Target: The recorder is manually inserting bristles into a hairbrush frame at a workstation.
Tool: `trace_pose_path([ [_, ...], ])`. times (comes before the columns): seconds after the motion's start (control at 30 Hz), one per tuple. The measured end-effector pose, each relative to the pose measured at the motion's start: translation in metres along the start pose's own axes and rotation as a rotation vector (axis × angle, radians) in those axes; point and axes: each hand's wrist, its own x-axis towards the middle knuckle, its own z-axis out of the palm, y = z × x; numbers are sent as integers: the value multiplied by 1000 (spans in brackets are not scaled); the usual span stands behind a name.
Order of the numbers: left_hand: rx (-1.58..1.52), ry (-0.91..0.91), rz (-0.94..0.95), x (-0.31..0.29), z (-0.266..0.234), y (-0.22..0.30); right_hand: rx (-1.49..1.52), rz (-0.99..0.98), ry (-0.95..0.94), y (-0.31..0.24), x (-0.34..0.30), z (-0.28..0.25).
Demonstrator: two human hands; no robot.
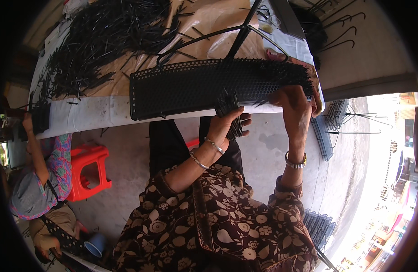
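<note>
My left hand [225,124] is closed around a bundle of thin black strips [227,102], held upright just below the front edge of a black perforated panel [172,90]. The panel is long, full of small round holes, and has a black wire frame [236,43] rising behind it. Dense black strips [286,72] stick up from its right end. Over that end my right hand [290,100] is bent with its fingers pinched, and a few dark strip ends show at the fingertips. The fingertips themselves are partly in shadow.
A big heap of loose black strips [104,41] covers the table's left side, on brown paper [209,27]. A red plastic stool [88,172] and another person [36,190] are at the left. Wire racks [338,113] and hooked rods [349,31] stand at the right.
</note>
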Motion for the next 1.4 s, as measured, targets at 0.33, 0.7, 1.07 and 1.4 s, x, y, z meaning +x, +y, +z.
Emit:
trace_pose_path([
  [0.33, -23, -12, -19, -3, 3, 1, -274, -351, 332, 31, 51, 45],
  [0.7, 5, -42, 13, -5, 0, 6, -421, -437, 276, 36, 67, 54],
  [1.07, -74, -56, -15, -8, 3, 9, -297, -364, 72, 39, 74, 56],
  [1.4, -21, -27, 35, -8, 0, 9, -472, -545, -21, 26, 75, 60],
])
